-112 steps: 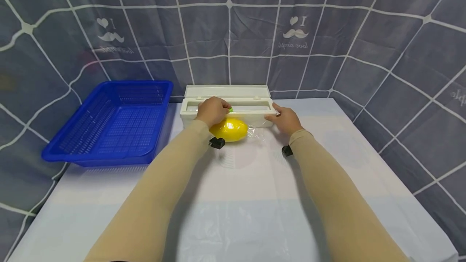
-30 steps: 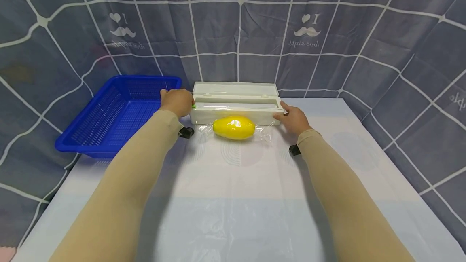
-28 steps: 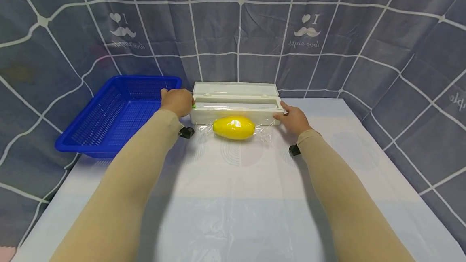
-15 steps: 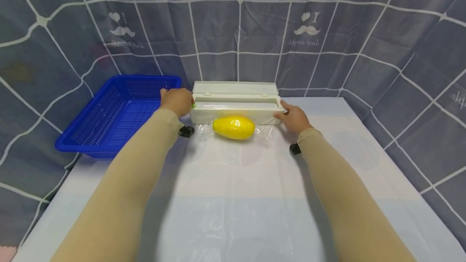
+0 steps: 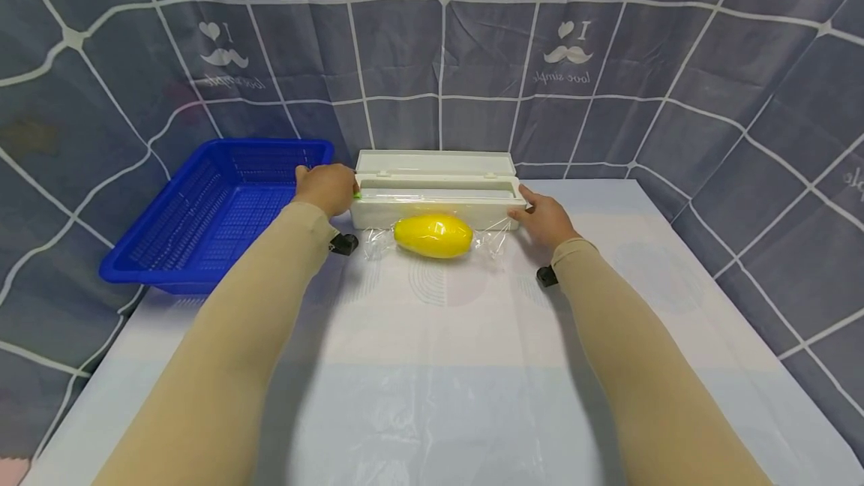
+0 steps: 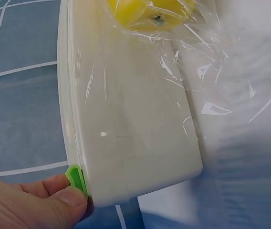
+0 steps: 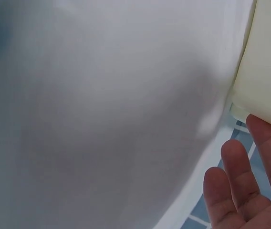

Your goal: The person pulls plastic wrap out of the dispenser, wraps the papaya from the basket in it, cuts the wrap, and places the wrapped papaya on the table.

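A white cling film dispenser [image 5: 432, 212] stands at the back of the table with its lid [image 5: 435, 163] raised. My left hand [image 5: 325, 190] is at its left end; in the left wrist view thumb and finger pinch a green slide cutter [image 6: 77, 179] on the box edge. My right hand [image 5: 545, 220] grips the right end, thumb in front; in the right wrist view one finger [image 7: 265, 138] touches the box and two others stand off it. Before the dispenser lies a yellow oval fruit [image 5: 433, 236] under clear cling film [image 6: 183, 57], which spreads over the box front.
A blue plastic basket [image 5: 202, 283] stands to the left, close to my left hand and forearm. The white table [image 5: 445, 396] has a patterned cover. Grey checked curtains [image 5: 486, 51] hang behind and at both sides.
Since the oldest frame my left hand has slid the green cutter from mid-box to the left end. Over the last second both hands, fruit and dispenser have barely moved.
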{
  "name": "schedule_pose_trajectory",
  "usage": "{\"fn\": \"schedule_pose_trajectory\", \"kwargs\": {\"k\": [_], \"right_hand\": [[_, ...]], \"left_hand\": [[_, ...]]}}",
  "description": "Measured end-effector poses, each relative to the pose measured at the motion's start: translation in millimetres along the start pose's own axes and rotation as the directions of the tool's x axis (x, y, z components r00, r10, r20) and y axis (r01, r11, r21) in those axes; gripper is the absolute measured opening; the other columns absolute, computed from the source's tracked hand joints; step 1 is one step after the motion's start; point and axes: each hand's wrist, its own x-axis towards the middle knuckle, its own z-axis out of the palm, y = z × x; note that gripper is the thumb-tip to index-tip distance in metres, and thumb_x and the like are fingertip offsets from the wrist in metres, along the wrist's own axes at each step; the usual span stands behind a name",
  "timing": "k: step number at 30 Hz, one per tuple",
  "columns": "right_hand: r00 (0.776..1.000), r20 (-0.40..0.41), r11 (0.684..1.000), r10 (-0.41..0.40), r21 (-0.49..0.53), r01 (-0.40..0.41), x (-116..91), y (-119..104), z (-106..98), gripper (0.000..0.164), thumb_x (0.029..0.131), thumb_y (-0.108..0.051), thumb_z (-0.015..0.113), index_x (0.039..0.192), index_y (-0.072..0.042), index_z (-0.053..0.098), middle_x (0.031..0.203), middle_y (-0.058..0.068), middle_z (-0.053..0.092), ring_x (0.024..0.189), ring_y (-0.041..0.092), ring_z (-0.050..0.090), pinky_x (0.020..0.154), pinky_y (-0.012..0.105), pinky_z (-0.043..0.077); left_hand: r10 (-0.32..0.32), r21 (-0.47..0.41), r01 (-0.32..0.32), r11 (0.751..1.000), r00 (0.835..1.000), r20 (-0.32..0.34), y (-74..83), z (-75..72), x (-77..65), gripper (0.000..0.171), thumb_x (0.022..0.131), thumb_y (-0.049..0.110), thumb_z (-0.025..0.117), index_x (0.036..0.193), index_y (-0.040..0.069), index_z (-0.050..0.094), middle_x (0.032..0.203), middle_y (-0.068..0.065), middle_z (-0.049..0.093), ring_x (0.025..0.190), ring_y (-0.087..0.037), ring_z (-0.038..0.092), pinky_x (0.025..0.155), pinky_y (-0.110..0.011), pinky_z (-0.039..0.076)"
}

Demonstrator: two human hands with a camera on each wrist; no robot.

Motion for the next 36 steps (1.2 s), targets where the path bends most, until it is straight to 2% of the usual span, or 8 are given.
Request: {"fn": "schedule_pose_trajectory", "kwargs": {"k": [7,13,21,26,31,36], "right_hand": [[1.0,0.012,1.0,-0.002,-0.003,0.002,-0.4,0.1,-0.4,0.076,0.107,-0.042,0.061,0.168,-0.021,0.022,0.138,0.027,0.065,0.127,0.04,0.062,0.115,0.055,0.043],[1.0,0.012,1.0,0.002,0.004,-0.002,-2.8,-3.2,-2.4,0.073,0.108,-0.037,0.061,0.168,-0.021,0.023,0.139,0.027,0.065,0.13,0.04,0.061,0.118,0.055,0.04],[1.0,0.024,1.0,0.014,-0.01,-0.014,-4.3,-6.3,-3.0,0.072,0.109,-0.035,0.059,0.168,-0.022,0.021,0.141,0.026,0.064,0.13,0.038,0.06,0.12,0.054,0.039],[0.999,0.032,1.0,0.008,-0.004,-0.007,-3.5,-5.9,-3.1,0.071,0.109,-0.034,0.057,0.169,-0.021,0.02,0.143,0.025,0.063,0.131,0.038,0.059,0.121,0.055,0.038],[0.999,0.05,1.0,0.002,0.002,-0.002,-2.5,-4.1,-4.4,0.071,0.11,-0.033,0.057,0.169,-0.022,0.019,0.145,0.025,0.062,0.138,0.04,0.056,0.123,0.055,0.035],[0.997,0.076,1.0,0.009,0.002,-0.009,-1.1,-3.2,-6.9,0.073,0.11,-0.035,0.056,0.169,-0.023,0.017,0.148,0.025,0.06,0.138,0.039,0.057,0.123,0.055,0.036]], "left_hand": [[0.011,0.017,-0.011,1.0,1.0,0.011,0.2,-0.8,-1.9,0.043,0.099,0.003,0.048,0.13,0.017,0.075,0.14,-0.011,0.069,0.119,-0.036,0.064,0.104,-0.061,0.032],[0.022,0.019,-0.022,1.0,1.0,0.005,0.0,-0.1,-1.4,0.04,0.099,0.003,0.049,0.127,0.016,0.076,0.136,-0.01,0.071,0.116,-0.034,0.065,0.105,-0.061,0.032],[0.022,0.011,-0.022,1.0,0.999,0.042,-0.9,-1.3,2.6,0.037,0.1,0.004,0.05,0.124,0.013,0.077,0.135,-0.013,0.071,0.119,-0.035,0.064,0.114,-0.071,0.026],[0.018,0.001,-0.018,1.0,0.999,0.043,-2.2,-1.0,2.5,0.038,0.098,0.004,0.051,0.125,0.014,0.076,0.136,-0.012,0.071,0.118,-0.034,0.064,0.114,-0.071,0.027],[0.019,0.015,-0.019,1.0,1.0,0.016,-0.8,1.2,-0.4,0.037,0.098,0.002,0.051,0.122,0.013,0.076,0.132,-0.013,0.072,0.111,-0.035,0.064,0.108,-0.066,0.032],[0.04,0.0,-0.04,0.999,0.999,-0.036,5.3,7.0,-0.1,0.03,0.104,0.019,0.06,0.131,0.014,0.071,0.135,-0.012,0.071,0.119,-0.041,0.059,0.103,-0.059,0.032]]}}
